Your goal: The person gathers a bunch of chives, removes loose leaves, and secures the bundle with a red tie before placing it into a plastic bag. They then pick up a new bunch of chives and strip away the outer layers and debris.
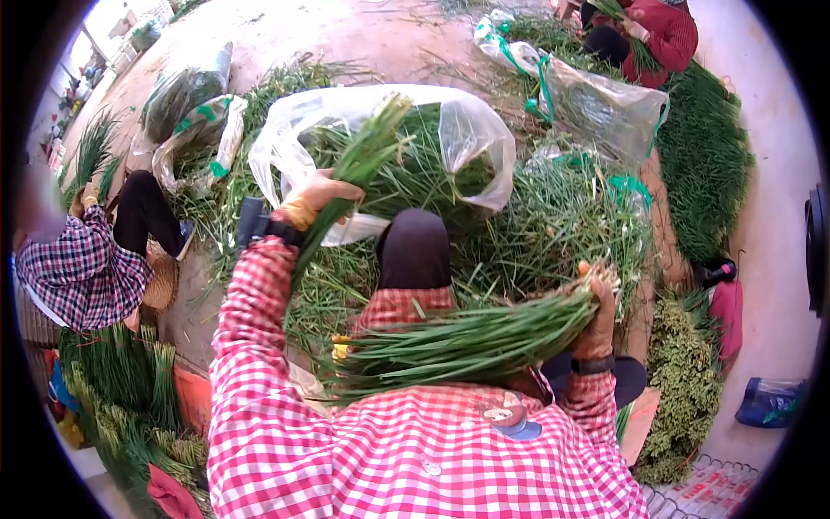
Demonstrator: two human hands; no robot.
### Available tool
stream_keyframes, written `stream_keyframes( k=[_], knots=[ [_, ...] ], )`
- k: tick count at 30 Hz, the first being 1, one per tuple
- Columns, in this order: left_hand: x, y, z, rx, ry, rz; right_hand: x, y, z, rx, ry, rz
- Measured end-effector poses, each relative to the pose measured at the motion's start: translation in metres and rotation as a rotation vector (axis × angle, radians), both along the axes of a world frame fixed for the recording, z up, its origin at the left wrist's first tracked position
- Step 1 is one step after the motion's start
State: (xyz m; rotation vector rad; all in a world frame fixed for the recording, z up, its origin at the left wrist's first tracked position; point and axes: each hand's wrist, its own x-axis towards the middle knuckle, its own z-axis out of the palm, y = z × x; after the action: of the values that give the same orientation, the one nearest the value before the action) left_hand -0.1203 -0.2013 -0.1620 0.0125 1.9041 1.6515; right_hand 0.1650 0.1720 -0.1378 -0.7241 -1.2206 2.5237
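Note:
My left hand (318, 201) is closed round a bunch of chives (370, 147), long green leaves whose pale cut ends point up and away over the open plastic bag (471, 138). A second, thicker bunch of chives (475, 342) lies across my lap, its leaves trailing left. Near its pale root ends, my right hand (596, 324) grips this bunch from the right side. Inside the bag and heaped around it are more loose chives (553, 233). A dark-covered knee (415, 251) stands between my hands.
Another person (82, 268) sits at left holding chives; one in red (661, 39) works at top right. Stacked chives (705, 164) line the right side, with pale-ended bundles (679, 389) below. More filled plastic bags (596, 104) lie ahead. A blue bundle (769, 402) rests far right.

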Motion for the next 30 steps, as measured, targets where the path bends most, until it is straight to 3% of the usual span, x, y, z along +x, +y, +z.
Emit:
stream_keyframes(
  k=[4, 7, 8, 10, 11, 13, 16, 19, 20, 22, 24, 25, 26, 27, 29, 30],
  knots=[
    [-0.036, 0.024, -0.025, 0.036, 0.048, -0.023, 0.009, 0.000, -0.007, 0.017, -0.042, -0.072],
    [-0.058, 0.048, -0.018, 0.064, 0.163, -0.045, 0.007, 0.003, -0.015, 0.051, -0.052, -0.088],
    [-0.081, 0.051, -0.043, 0.061, 0.211, -0.068, 0.006, 0.000, -0.013, 0.004, -0.046, -0.085],
    [-0.124, 0.053, -0.068, -0.181, 0.472, 0.029, 0.001, -0.003, -0.007, -0.087, -0.043, -0.073],
    [-0.123, 0.057, -0.044, -0.185, 0.503, 0.058, 0.000, -0.003, -0.008, -0.112, -0.038, -0.078],
    [-0.107, 0.053, 0.010, -0.052, 0.462, 0.084, 0.001, -0.004, -0.008, -0.140, -0.047, -0.072],
    [-0.048, 0.056, 0.056, -0.152, 0.625, 0.004, 0.003, 0.001, -0.023, -0.151, 0.016, -0.065],
    [0.067, 0.103, 0.084, 0.316, 0.268, -0.391, -0.011, -0.022, 0.011, -0.151, 0.089, 0.039],
    [0.097, 0.116, 0.080, 0.316, 0.245, -0.542, -0.015, -0.026, 0.019, -0.201, 0.139, 0.088],
    [0.154, 0.137, 0.079, 0.378, 0.054, -0.636, -0.017, -0.026, 0.030, -0.095, 0.182, 0.147],
    [0.179, 0.145, 0.065, 0.627, -0.249, -0.829, -0.012, -0.025, 0.049, -0.090, 0.212, 0.176],
    [0.188, 0.140, 0.062, 0.676, -0.282, -0.793, -0.009, -0.023, 0.054, -0.088, 0.224, 0.180],
    [0.198, 0.128, 0.058, 0.726, -0.326, -0.767, -0.008, -0.014, 0.038, 0.185, 0.139, 0.077],
    [0.205, 0.120, 0.057, 0.777, -0.387, -0.751, -0.008, -0.012, 0.041, 0.132, 0.164, 0.039],
    [0.207, 0.130, 0.063, 0.549, -0.322, -0.826, -0.015, -0.008, 0.031, 0.159, 0.110, -0.057],
    [0.204, 0.140, 0.079, 0.271, -0.175, -0.910, -0.021, -0.007, 0.015, 0.225, 0.032, -0.106]
  ],
)
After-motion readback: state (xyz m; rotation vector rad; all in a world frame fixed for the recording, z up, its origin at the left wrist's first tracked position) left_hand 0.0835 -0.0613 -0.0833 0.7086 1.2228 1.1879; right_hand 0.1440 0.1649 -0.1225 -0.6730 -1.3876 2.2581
